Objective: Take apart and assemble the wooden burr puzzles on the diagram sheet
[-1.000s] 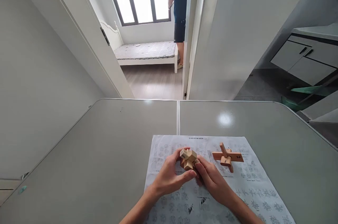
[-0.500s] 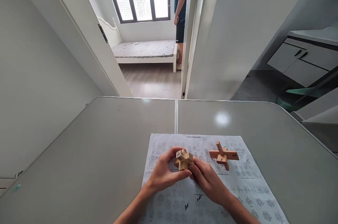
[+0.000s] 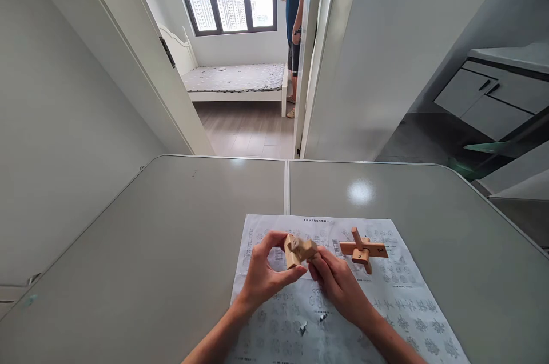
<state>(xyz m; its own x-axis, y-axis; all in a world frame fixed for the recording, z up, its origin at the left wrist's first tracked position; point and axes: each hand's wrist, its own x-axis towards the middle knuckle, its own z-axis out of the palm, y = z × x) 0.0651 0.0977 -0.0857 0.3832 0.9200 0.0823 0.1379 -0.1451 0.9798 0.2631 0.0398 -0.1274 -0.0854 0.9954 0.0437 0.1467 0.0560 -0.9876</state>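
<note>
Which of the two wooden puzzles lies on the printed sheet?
The redder one, with a 2 on its flat bar; the paler one is held between the left hand and right hand.

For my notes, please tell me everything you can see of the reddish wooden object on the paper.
The reddish wooden object is made of crossed, smooth-looking bars, one rising at a slant. Dark markings show; a 2 is near the right end. It rests on the printed sheet, to the right of the right hand, and no hand touches it.
</note>
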